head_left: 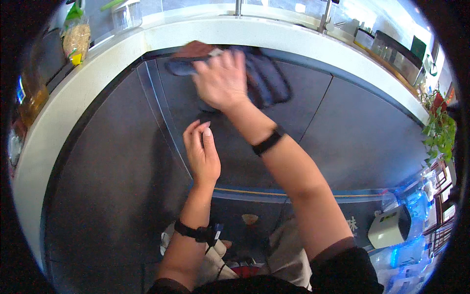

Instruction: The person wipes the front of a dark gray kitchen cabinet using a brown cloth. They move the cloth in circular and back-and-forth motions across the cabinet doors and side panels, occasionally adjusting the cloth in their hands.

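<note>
My right hand [222,79], back up and fingers spread, is blurred over a dark striped cloth [270,79] in front of the white counter's edge. A reddish-brown piece of fabric [192,50] with a small pale tag shows just beyond my fingertips. Whether my fingers grip the cloth is hidden by the hand and the blur. Lower and nearer to me, my left hand [203,150] is raised with its fingers loosely bent and its thumb apart; nothing shows in it. Both wrists wear black bands.
The white counter [220,31] curves around ahead and left, holding a plastic bag of grain-like food [76,40] and a clear container [127,15]. Dark tiles [360,128] lie below. At right are a leafy plant [438,136], a white bin [389,227] and plastic-wrapped goods [415,205].
</note>
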Available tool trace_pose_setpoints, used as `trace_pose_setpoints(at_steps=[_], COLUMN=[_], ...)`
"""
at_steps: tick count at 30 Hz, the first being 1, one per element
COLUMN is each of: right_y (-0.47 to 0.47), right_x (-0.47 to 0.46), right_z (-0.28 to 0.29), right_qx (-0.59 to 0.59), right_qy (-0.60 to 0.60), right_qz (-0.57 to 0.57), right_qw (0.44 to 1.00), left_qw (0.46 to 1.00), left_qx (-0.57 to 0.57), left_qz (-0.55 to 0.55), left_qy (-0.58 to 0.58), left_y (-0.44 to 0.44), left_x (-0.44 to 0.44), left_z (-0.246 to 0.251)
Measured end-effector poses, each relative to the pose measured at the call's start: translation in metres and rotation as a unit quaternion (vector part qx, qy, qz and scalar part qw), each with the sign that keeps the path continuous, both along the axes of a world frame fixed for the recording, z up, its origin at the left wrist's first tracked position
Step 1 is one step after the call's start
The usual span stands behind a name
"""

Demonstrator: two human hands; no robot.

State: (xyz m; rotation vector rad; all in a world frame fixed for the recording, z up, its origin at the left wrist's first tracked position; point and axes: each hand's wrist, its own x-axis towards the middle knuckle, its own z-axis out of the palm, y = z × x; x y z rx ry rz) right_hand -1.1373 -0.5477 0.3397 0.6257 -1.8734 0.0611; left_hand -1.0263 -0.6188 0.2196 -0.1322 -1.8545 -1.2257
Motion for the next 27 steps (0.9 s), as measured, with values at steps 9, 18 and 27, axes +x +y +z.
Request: trace_pose_setpoints(at_steps=[9, 18, 27], right_y=[0.048, 0.227, 0.037], right_x=[0.002, 0.034, 0.006], right_z=[0.020, 0.011, 0.007], right_qx=[0.091, 0.074, 0.022], right_qy=[0.025, 0.106, 0.034], right_qz=[-0.025, -0.191, -0.139], right_qw=[0.995, 0.973, 0.989], left_qw=[0.997, 0.997, 0.996], left_qx=[-0.029, -0.026, 0.003], left_qz=[0.061, 0.068, 0.083], left_qy=[-0.023, -0.012, -0.027], left_y=[-0.008, -0.036, -0.060], left_x=[-0.033, -0.009, -0.007], left_z=[-0.014, -0.001, -0.007])
